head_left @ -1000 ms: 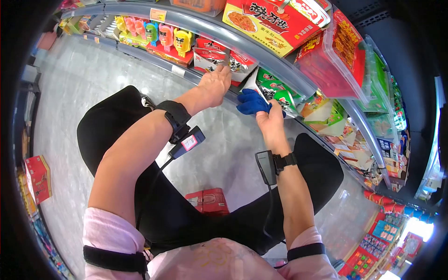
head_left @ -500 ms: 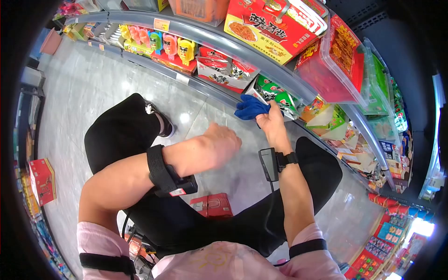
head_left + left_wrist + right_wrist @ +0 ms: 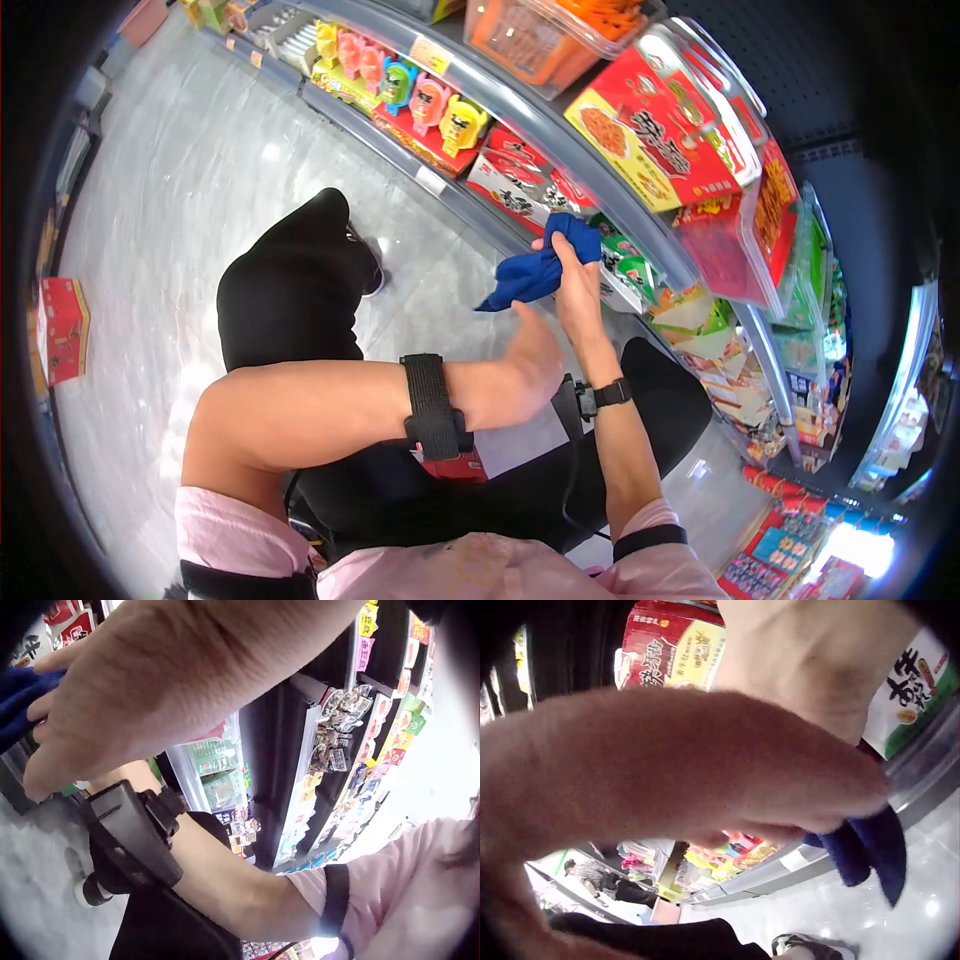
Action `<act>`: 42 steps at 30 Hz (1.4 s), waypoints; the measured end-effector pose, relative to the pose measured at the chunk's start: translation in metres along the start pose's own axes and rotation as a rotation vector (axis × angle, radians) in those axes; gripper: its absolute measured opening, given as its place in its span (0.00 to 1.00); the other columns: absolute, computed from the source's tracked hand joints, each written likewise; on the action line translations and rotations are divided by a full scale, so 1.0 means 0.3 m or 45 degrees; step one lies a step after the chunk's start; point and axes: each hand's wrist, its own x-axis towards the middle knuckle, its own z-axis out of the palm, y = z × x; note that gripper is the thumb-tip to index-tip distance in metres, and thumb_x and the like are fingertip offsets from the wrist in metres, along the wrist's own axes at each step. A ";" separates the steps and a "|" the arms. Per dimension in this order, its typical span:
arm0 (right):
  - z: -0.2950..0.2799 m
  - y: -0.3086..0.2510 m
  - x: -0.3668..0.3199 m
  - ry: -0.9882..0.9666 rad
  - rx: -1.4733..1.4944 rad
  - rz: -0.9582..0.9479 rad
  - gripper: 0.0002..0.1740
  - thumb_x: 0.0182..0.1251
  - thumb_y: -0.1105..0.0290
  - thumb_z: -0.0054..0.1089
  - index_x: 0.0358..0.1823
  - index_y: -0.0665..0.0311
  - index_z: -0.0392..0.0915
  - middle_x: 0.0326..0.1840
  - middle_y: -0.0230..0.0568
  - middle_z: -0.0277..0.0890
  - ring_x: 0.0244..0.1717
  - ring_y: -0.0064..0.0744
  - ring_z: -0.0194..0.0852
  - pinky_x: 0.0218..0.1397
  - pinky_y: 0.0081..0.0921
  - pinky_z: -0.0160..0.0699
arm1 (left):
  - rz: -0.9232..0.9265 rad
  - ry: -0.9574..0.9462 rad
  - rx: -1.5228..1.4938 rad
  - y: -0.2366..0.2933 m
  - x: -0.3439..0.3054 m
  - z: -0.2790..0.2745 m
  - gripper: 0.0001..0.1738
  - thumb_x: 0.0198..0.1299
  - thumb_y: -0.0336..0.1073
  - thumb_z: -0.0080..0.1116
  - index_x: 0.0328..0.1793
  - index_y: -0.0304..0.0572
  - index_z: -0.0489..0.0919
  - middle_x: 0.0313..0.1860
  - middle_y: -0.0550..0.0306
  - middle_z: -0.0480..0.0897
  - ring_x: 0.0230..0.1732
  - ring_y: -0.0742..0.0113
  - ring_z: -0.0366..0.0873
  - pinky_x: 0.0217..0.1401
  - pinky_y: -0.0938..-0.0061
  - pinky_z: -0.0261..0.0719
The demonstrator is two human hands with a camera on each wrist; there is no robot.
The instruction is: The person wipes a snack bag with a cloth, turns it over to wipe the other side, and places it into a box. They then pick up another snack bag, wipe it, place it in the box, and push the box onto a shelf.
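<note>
A blue cloth (image 3: 535, 270) is bunched up in front of the lower shelf. My right hand (image 3: 578, 300) grips its upper end, the thumb laid over the fabric. Across from the left comes my left hand (image 3: 525, 365), its thumb just under the lower part of the cloth. In the left wrist view, the left hand (image 3: 97, 727) has its loosely extended fingers right at the blue fabric. Two pointed ends of the cloth (image 3: 855, 851) hang below the hands in the right wrist view. Right behind the cloth are green snack packs (image 3: 632, 268) in a box.
Red-and-white snack boxes (image 3: 515, 175) and colourful toy-shaped candies (image 3: 430, 105) line the lower shelf. Above sits a red and yellow carton (image 3: 650, 130) behind the curved shelf edge (image 3: 560, 140). A red pack (image 3: 455, 467) lies on the floor between my legs.
My left hand has drawn back from the shelf boxes and swung right to the cloth. The right hand has lifted the cloth's gripped end, and its other end now hangs to the left.
</note>
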 end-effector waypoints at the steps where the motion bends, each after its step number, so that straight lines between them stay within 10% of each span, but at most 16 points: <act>1: 0.028 -0.021 -0.005 0.014 -0.111 -0.182 0.15 0.54 0.65 0.54 0.40 0.66 0.70 0.32 0.36 0.73 0.32 0.22 0.67 0.39 0.24 0.65 | -0.005 -0.032 0.012 -0.004 -0.013 0.004 0.26 0.49 0.36 0.48 0.54 0.29 0.66 0.52 0.38 0.67 0.55 0.43 0.63 0.54 0.47 0.59; 4: 0.041 -0.011 0.057 0.132 -0.628 -0.664 0.17 0.53 0.68 0.54 0.43 0.69 0.67 0.35 0.47 0.71 0.33 0.35 0.70 0.40 0.31 0.66 | -0.034 -0.092 0.049 -0.034 -0.034 0.016 0.27 0.49 0.36 0.48 0.55 0.28 0.65 0.54 0.36 0.66 0.56 0.42 0.61 0.54 0.45 0.59; 6: 0.031 -0.010 0.100 0.208 -1.666 -0.995 0.17 0.50 0.73 0.53 0.42 0.71 0.66 0.43 0.57 0.66 0.36 0.51 0.70 0.40 0.38 0.68 | -0.051 -0.124 0.073 -0.047 -0.041 0.028 0.27 0.49 0.37 0.48 0.55 0.28 0.65 0.55 0.36 0.65 0.57 0.41 0.60 0.54 0.44 0.58; 7: 0.051 -0.026 0.081 0.159 -1.712 -0.727 0.18 0.47 0.75 0.53 0.42 0.71 0.66 0.46 0.60 0.61 0.38 0.59 0.67 0.41 0.41 0.69 | -0.088 -0.159 0.073 -0.053 -0.044 0.033 0.28 0.49 0.37 0.49 0.55 0.28 0.64 0.55 0.36 0.65 0.57 0.41 0.60 0.54 0.44 0.58; 20: 0.064 -0.005 0.023 -0.024 -1.403 -0.780 0.24 0.46 0.71 0.58 0.46 0.69 0.62 0.42 0.57 0.60 0.46 0.54 0.62 0.47 0.38 0.63 | 0.056 -0.227 -0.067 -0.079 -0.076 0.010 0.29 0.46 0.39 0.51 0.54 0.29 0.66 0.54 0.39 0.66 0.56 0.41 0.61 0.55 0.44 0.57; 26: 0.144 -0.017 0.018 -0.507 -1.267 -1.256 0.21 0.50 0.76 0.52 0.48 0.66 0.63 0.46 0.51 0.60 0.47 0.51 0.61 0.50 0.34 0.64 | -0.010 -0.184 0.029 -0.036 -0.042 0.068 0.27 0.49 0.37 0.48 0.54 0.28 0.66 0.55 0.39 0.66 0.56 0.41 0.61 0.55 0.43 0.55; 33: 0.267 0.063 0.236 -0.524 -2.799 -2.050 0.17 0.51 0.68 0.44 0.43 0.66 0.73 0.53 0.38 0.59 0.45 0.26 0.58 0.43 0.18 0.55 | -0.198 -0.043 0.115 -0.014 0.007 0.178 0.25 0.50 0.36 0.46 0.54 0.28 0.66 0.55 0.38 0.66 0.56 0.41 0.62 0.54 0.42 0.56; 42: -0.093 0.166 0.156 -0.667 -2.975 -1.661 0.17 0.50 0.70 0.45 0.42 0.64 0.74 0.49 0.39 0.62 0.46 0.30 0.58 0.44 0.21 0.57 | 0.013 -0.207 0.164 -0.003 -0.011 0.100 0.25 0.50 0.36 0.45 0.53 0.28 0.67 0.53 0.36 0.67 0.55 0.40 0.62 0.54 0.42 0.56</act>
